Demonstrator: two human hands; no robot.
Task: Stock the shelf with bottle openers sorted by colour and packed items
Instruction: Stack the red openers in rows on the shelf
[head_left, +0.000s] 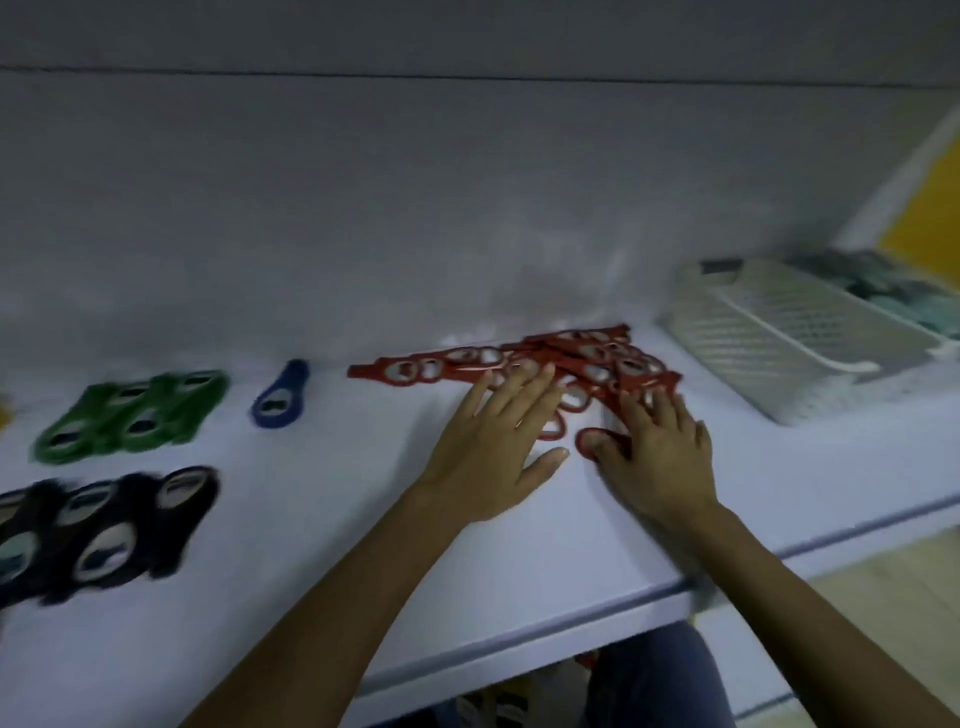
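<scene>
Tangled heap of red bottle openers (550, 364) on the white shelf (363, 545), right of centre, near the back wall. Pressed flat onto the heap: left hand (498, 441) and right hand (654, 452), fingers straight and spread wide, pinching nothing.

Further left, well apart: one blue opener (280, 397), a green group (135, 415), a black group (104, 530). Near the heap on the right, a white mesh basket (779, 343).

Likely risk: red openers slid off the front edge, or towards the blue one, by a broad flat-handed sweep.

Everything motion-blurred; red count unclear; black group cut off at the left edge; greenish items (883, 286) behind the basket unidentifiable.
</scene>
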